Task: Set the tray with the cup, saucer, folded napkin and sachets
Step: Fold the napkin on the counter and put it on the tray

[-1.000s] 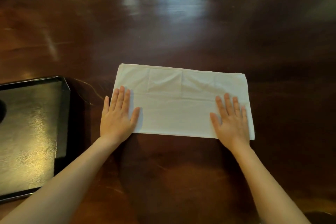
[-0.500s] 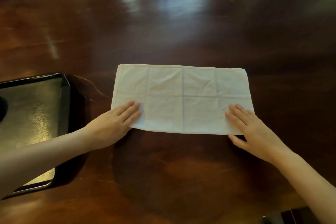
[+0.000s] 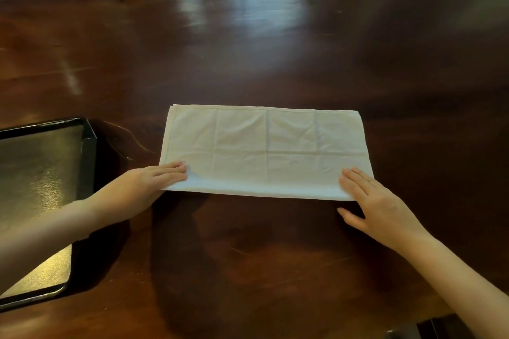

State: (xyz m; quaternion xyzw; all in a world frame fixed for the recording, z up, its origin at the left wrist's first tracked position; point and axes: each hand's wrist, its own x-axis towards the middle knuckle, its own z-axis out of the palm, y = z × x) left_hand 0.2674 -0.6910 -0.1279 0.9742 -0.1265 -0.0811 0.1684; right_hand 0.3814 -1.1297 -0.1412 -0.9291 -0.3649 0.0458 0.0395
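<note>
Mid dark glossy wooden tabletop (image 3: 248, 261): white cloth napkin (image 3: 264, 151); left hand (image 3: 143, 187) flat on its 8 o'clock corner, right hand (image 3: 377, 201) on 4 o'clock, neither gripping. Uneven lift could skew fold.

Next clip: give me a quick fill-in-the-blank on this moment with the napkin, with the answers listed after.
The napkin lying on the table is ____ in colour. The black tray sits to the napkin's ____. The left hand touches the napkin's near-left corner; the right hand touches its near-____ corner.
Missing words: white; left; right.
</note>
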